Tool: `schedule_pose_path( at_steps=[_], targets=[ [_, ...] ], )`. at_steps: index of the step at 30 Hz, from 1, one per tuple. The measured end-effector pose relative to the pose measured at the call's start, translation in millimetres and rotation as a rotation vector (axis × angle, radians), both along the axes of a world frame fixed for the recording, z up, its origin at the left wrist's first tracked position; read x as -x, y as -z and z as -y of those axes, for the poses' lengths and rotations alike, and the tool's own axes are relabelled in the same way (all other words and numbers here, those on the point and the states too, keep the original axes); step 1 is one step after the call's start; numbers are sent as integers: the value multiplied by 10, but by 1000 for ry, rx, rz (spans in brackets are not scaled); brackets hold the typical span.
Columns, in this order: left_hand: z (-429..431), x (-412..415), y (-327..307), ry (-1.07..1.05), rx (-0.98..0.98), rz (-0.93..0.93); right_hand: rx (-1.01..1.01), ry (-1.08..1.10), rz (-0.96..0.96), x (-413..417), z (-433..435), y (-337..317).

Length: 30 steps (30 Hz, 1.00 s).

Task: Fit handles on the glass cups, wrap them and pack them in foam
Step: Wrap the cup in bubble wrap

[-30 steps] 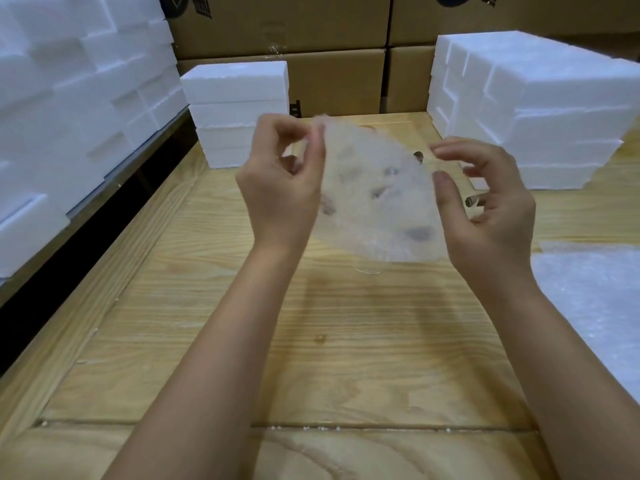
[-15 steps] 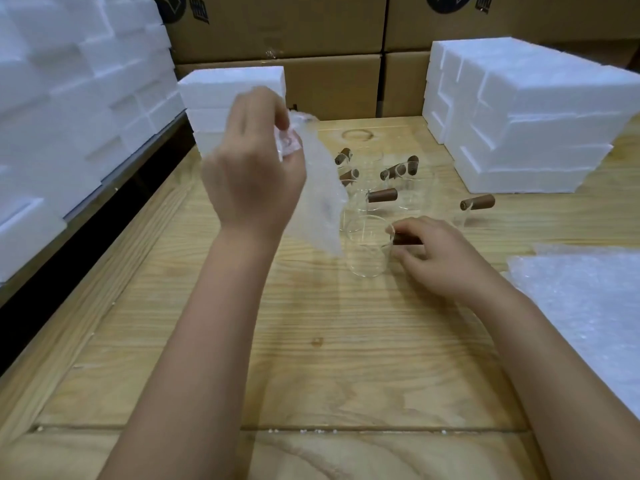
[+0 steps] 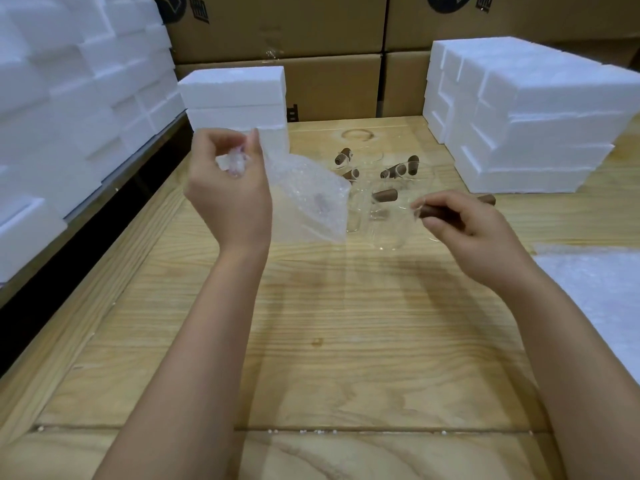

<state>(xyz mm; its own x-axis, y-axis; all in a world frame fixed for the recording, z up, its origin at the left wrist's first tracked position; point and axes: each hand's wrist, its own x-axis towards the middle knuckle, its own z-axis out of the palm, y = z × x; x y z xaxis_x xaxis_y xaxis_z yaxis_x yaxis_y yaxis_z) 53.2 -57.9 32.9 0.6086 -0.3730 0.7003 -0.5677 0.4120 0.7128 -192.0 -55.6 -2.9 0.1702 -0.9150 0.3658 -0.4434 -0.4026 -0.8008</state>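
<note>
My left hand (image 3: 230, 197) pinches a corner of a clear bubble-wrap bag (image 3: 310, 199), which hangs open above the wooden table (image 3: 329, 323). My right hand (image 3: 464, 225) grips the brown handle of a glass cup (image 3: 389, 226) and holds the cup just above the table, to the right of the bag. Behind them stand several more clear glass cups with brown handles (image 3: 398, 169), hard to tell apart.
White foam blocks are stacked at the back left (image 3: 235, 98), along the left wall (image 3: 69, 98) and at the back right (image 3: 526, 116). Sheets of bubble wrap (image 3: 602, 282) lie at the right edge. Cardboard boxes (image 3: 284, 32) line the back.
My left hand has lowered the bag and shifted left. My right hand left the bag, dropped to the table, took a cup by its handle and now lifts it slightly.
</note>
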Motion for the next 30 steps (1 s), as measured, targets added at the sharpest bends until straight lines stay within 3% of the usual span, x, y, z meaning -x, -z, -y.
schedule_pose_path(
  at_steps=[3, 7, 10, 15, 18, 22, 30],
  targets=[
    [-25, 30, -37, -56, 51, 65, -4, -90, 281, 25, -22, -73],
    [-26, 176, -42, -71, 61, 192, -116, -480, 614, -132, -138, -141],
    [-14, 318, 24, -25, 28, 280, -255, -681, 745, -334, -216, -115],
    [5, 496, 158, -6, -40, 334, -355, -690, 913, -536, -288, -70],
    [5, 537, 224, 89, -84, 275, -329, -572, 916, -556, -268, -35],
    [-19, 557, 221, 264, -152, 50, -224, -348, 832, -518, -206, 6],
    [35, 443, 176, 369, -191, -256, 51, -101, 423, -384, -155, 21]
  ],
)
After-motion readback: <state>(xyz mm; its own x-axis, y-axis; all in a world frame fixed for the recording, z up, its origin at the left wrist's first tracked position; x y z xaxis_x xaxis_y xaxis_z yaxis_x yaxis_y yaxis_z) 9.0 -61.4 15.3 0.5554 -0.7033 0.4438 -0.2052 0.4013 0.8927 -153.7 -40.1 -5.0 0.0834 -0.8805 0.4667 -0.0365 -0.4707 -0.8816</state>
